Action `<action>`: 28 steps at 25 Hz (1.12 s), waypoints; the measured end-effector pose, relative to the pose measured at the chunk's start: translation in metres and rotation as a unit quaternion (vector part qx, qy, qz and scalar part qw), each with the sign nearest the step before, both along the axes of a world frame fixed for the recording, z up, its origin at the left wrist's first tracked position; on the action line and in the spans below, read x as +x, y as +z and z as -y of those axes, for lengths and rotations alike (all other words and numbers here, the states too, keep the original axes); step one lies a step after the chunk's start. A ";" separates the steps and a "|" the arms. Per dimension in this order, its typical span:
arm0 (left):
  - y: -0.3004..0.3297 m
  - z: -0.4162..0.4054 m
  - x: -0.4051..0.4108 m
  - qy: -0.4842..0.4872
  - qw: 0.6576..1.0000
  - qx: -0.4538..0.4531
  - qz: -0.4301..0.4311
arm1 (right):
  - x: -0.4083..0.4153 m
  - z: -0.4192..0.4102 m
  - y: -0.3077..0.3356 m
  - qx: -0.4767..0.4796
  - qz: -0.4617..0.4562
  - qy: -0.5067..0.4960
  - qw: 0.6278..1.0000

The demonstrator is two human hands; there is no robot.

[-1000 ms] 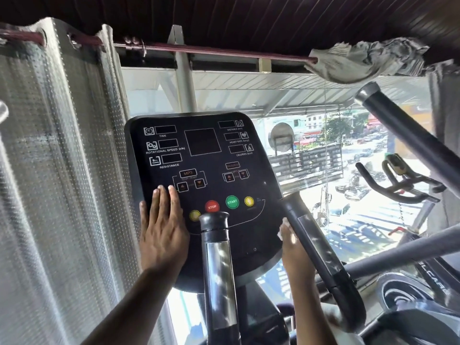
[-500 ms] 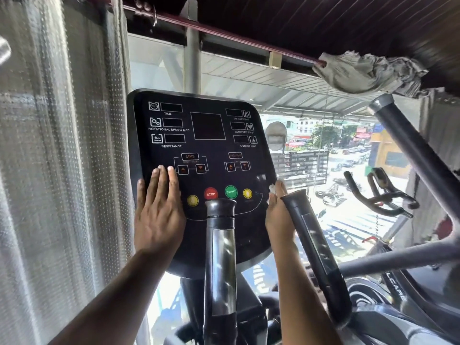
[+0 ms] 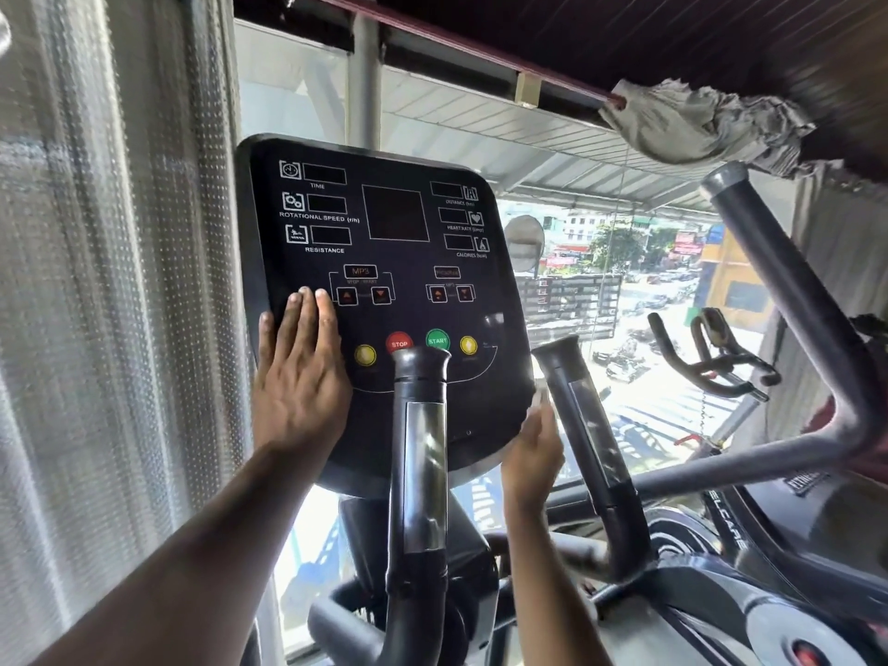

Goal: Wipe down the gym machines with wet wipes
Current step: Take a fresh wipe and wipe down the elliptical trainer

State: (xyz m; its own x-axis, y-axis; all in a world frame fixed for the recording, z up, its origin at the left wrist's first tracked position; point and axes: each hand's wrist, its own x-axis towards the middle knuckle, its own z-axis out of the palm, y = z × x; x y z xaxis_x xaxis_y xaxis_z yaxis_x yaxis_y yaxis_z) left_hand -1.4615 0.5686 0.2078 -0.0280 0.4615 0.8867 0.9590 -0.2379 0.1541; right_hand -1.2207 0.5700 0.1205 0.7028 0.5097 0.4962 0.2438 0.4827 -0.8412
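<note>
White, limp wipe [image 3: 542,395] pinched in right hand [image 3: 531,454] at rigid console [image 3: 384,300] edge; left hand [image 3: 300,377] flat, bracing.

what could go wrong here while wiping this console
The left hand lies flat on the console, fingertips close to the arrow buttons; a slip could press one. The right hand works a pale wipe along the console's right edge, in the narrow gap beside the handle, so knuckles may knock it. The wipe is mostly hidden and could drop unnoticed.
</note>
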 end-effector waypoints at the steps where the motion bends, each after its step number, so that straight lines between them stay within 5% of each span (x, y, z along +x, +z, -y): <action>1: 0.000 -0.001 0.000 0.000 1.000 0.000 0.001 | 0.004 -0.006 0.011 0.006 -0.018 0.013 1.000; 6: 0.001 -0.002 -0.002 0.002 1.000 -0.007 0.000 | -0.058 0.032 -0.027 0.059 -0.026 -0.015 0.998; 9: 0.002 -0.001 -0.001 0.002 1.000 -0.012 0.006 | -0.089 0.054 -0.061 0.107 0.048 -0.004 0.993; 12: 0.004 -0.002 -0.002 0.004 1.000 -0.007 0.002 | -0.087 0.055 -0.067 0.092 0.093 0.023 0.991; 16: 0.002 0.000 0.000 -0.002 1.000 -0.009 0.011 | -0.040 0.031 -0.050 0.051 0.031 -0.037 0.998; 22: 0.003 0.000 0.001 -0.007 1.000 -0.005 0.017 | 0.015 0.009 0.004 0.014 0.310 0.032 0.950; 28: 0.003 0.002 -0.002 -0.004 1.000 -0.021 -0.004 | -0.056 0.068 0.004 -0.111 0.436 0.058 0.891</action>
State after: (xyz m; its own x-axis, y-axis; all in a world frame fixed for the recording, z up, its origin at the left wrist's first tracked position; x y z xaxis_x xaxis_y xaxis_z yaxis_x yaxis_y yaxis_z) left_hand -1.4634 0.5666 0.2113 -0.0176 0.4992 0.8663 0.9583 -0.2387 0.1570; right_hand -1.2770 0.5025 0.1247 0.0353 0.7080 0.7053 0.8105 0.3926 -0.4346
